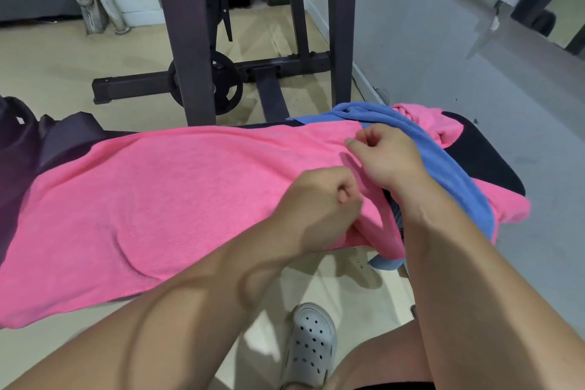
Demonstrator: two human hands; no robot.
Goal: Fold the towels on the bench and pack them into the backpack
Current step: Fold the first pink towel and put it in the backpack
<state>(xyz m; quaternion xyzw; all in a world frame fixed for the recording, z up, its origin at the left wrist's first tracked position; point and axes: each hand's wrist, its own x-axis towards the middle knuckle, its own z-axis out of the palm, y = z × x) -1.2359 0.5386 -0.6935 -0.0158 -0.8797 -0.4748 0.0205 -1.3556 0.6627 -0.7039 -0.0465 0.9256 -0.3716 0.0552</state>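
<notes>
Centre right: left hand (319,199) and right hand (384,155), fingers curled, pinch the pink terry towel (158,199) (blue terry towel (443,161) beside).

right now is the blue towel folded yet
No, the blue towel lies bunched and draped across the bench.

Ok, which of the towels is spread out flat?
The large pink towel across the bench; the blue towel and the other pink towel lie bunched at its right end.
</notes>
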